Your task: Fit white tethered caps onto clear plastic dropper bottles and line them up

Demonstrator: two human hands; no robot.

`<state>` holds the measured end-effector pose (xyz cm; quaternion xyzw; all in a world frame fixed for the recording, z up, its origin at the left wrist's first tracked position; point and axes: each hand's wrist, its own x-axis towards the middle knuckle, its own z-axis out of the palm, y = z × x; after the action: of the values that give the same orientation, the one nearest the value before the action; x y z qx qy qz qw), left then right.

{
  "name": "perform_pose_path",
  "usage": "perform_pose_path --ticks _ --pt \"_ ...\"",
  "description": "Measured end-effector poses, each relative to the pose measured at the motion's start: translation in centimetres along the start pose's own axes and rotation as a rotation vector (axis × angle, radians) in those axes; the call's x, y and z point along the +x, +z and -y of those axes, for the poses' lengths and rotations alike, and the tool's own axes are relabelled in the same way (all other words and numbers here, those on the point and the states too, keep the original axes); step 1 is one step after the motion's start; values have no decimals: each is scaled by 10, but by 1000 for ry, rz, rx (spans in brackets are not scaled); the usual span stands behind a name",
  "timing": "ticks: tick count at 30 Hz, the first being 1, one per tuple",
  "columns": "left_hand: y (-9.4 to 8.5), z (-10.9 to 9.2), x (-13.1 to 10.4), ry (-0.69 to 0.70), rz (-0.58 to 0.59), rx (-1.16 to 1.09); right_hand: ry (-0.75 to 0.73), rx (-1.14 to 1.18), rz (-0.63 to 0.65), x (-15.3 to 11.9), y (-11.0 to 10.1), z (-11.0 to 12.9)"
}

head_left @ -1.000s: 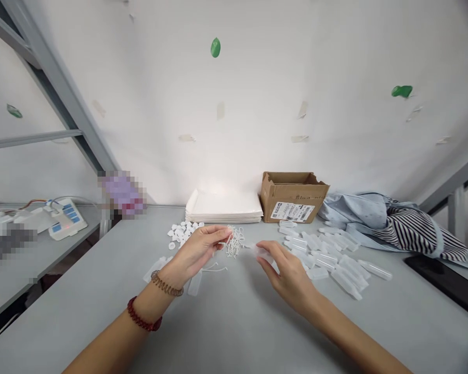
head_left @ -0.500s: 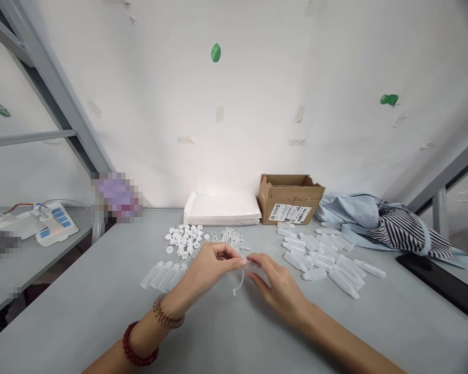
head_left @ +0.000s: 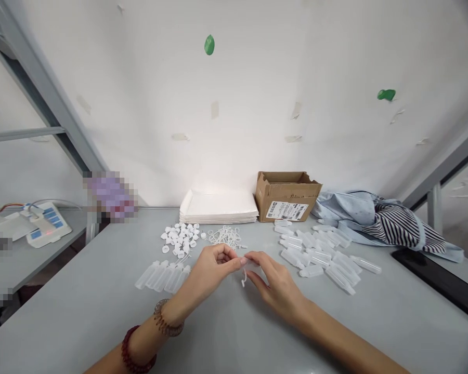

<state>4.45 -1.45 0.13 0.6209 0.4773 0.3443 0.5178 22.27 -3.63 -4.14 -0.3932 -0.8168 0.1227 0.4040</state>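
Observation:
My left hand (head_left: pixel 214 267) pinches a small white looped strap (head_left: pixel 244 278), whose free end hangs below the fingertips. Against it, my right hand (head_left: pixel 275 278) has thumb and forefinger curled round something translucent, mostly hidden by the fingers. The fingertips of both hands meet above the grey table. Behind them lies a pile of white straps (head_left: pixel 225 235), with white caps (head_left: pixel 179 238) to its left. Several clear tubes (head_left: pixel 161 276) lie in a row beside my left forearm. More clear tubes (head_left: pixel 320 252) are scattered to the right of my right hand.
A stack of white envelopes (head_left: pixel 218 208) and an open cardboard box (head_left: pixel 287 197) stand by the wall. At the right are a blue and striped cloth (head_left: pixel 398 223) and a black phone-like object (head_left: pixel 439 280). A power strip (head_left: pixel 49 226) lies at the left.
The strap's hanging end has swung right and now dangles shorter and curled beneath the fingertips. Both hands remain together in nearly the same place. The view has shifted slightly.

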Motion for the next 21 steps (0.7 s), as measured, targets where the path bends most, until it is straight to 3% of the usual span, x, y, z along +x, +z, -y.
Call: perform_pose_path --ticks 4,12,16,21 --pt "4 3 -1 -15 19 -51 31 130 7 1 0 4" --pt "5 -5 -5 0 -1 -64 543 892 150 17 -13 18" --pt "0 -10 -6 144 -55 39 696 1125 95 17 -15 12" --pt "2 -4 -9 420 -87 358 733 1201 95 18 -18 13"
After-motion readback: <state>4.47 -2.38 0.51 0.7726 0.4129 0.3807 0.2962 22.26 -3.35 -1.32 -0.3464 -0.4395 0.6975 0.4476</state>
